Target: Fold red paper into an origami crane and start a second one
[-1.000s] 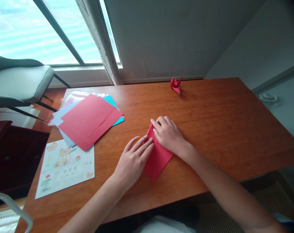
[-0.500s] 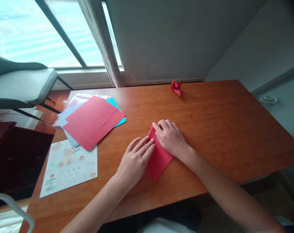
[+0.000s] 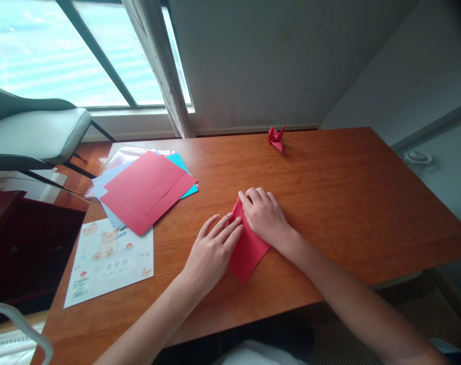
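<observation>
"Any writing?"
"Bear-print sheet (image 3: 119, 263), left edge of the bench (image 3: 348, 203): barcode, small lettering, too blurred for me to read."
"Containers?"
"Clear plastic sleeve (image 3: 119, 158) under the paper stack (image 3: 146, 187), far-left corner. Contents, can't tell."
"Hands?"
"My left hand (image 3: 213, 248): palm down, fingers extended, slightly apart, tips on the folded red paper (image 3: 249, 253), mid-bench, towards the near edge. My right hand (image 3: 266, 215): half curled over its far tip; can't tell if pinching."
"Else?"
"Red paper figure (image 3: 276, 139), far edge."

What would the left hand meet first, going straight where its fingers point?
Most likely the right hand, just ahead on the red paper that the left hand touches; heights are hard to judge.
</observation>
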`<act>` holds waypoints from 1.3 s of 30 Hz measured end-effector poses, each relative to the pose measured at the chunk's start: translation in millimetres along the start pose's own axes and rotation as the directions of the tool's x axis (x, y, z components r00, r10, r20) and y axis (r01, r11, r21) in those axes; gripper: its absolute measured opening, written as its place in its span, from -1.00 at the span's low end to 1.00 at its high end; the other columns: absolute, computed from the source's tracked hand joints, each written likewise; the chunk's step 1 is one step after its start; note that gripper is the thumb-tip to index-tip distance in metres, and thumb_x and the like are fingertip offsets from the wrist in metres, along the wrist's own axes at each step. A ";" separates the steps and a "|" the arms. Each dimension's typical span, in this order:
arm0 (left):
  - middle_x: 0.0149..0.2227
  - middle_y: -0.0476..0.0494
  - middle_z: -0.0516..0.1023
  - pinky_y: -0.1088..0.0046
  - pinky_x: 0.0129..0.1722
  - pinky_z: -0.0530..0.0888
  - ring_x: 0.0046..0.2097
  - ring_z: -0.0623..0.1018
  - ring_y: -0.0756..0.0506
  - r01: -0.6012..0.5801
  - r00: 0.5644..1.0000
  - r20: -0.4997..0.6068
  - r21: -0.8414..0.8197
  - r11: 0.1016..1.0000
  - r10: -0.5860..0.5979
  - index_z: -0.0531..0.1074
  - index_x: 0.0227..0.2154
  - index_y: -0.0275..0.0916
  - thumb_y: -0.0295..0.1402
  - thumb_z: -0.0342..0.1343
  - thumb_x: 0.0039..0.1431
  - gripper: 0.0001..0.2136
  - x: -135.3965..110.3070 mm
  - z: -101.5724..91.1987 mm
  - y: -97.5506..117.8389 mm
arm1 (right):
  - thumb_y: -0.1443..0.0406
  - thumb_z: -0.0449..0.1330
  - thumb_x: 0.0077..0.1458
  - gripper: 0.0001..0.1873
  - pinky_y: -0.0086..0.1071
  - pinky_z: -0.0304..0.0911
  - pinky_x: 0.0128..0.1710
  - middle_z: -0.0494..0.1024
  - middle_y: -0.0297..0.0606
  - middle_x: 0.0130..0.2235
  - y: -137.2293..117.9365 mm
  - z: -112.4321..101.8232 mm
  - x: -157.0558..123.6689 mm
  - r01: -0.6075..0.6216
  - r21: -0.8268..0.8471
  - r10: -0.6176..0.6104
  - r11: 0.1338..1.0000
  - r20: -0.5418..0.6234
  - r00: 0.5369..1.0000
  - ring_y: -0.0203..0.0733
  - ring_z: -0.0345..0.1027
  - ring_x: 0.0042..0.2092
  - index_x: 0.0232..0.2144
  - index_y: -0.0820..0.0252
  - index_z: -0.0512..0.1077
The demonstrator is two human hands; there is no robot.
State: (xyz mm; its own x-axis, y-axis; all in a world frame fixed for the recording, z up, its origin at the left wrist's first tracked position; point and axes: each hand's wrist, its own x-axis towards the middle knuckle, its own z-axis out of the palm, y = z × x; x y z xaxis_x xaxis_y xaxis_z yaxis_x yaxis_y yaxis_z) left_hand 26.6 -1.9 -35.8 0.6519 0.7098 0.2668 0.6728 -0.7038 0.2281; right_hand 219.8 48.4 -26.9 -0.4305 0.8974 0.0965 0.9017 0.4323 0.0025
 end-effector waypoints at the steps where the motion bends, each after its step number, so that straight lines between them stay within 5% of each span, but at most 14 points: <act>1: 0.23 -0.12 0.47 0.05 0.31 0.26 0.31 0.38 -0.22 0.004 1.000 0.001 0.004 1.000 -0.004 0.42 0.17 -0.25 -0.53 -0.07 0.34 -0.60 -0.1 0.1 0.0 | 0.37 -0.05 0.36 -0.55 -0.14 0.16 -0.13 0.48 0.04 -0.03 -1.2 0.9 -1.3 0.011 -0.009 -0.011 1.000 -0.006 1.000 0.06 0.24 -0.03 0.23 0.40 0.32; 25: 0.22 -0.10 0.48 0.06 0.30 0.25 0.30 0.37 -0.25 0.006 1.000 -0.009 0.049 0.999 -0.006 0.44 0.15 -0.27 -0.50 -0.05 0.35 -0.63 1.6 -2.3 3.5 | 0.36 0.03 0.36 -0.67 -0.22 0.16 -0.09 0.52 -0.06 -0.07 4.3 -4.0 -8.6 0.171 0.099 -0.162 0.980 -0.089 0.983 -0.03 0.24 -0.04 0.05 0.24 0.50; 31: 0.14 -0.09 0.56 0.11 0.19 0.32 0.15 0.45 -0.25 0.041 0.999 -0.015 0.072 0.997 -0.040 0.47 0.10 -0.24 -0.51 -0.01 0.33 -0.65 3.4 -5.5 6.9 | 0.40 0.03 0.33 -0.67 -0.20 0.16 -0.07 0.51 -0.06 -0.09 6.4 -7.0 -9.8 0.244 0.135 -0.234 0.960 -0.092 0.968 -0.02 0.23 -0.06 0.01 0.20 0.53; 39: 0.08 -0.09 0.60 0.16 0.05 0.34 0.03 0.46 -0.23 0.073 0.997 0.017 0.079 0.994 -0.075 0.48 0.06 -0.17 -0.51 0.03 0.30 -0.67 5.0 -9.0 9.4 | 0.44 0.10 0.24 -0.59 0.03 -0.04 0.27 0.49 -0.11 -0.07 12.6 -6.6 -10.7 0.355 0.172 -0.337 0.919 -0.127 0.933 0.00 0.18 0.08 0.06 0.08 0.52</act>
State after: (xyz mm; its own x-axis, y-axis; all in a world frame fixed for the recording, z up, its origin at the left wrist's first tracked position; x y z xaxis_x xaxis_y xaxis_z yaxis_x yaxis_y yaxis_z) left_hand 33.0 -5.3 -23.9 0.6057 0.7608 0.2332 0.7443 -0.6453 0.1721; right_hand 236.0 43.7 -21.3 -0.7002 0.6806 0.2156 0.6691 0.7310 -0.1344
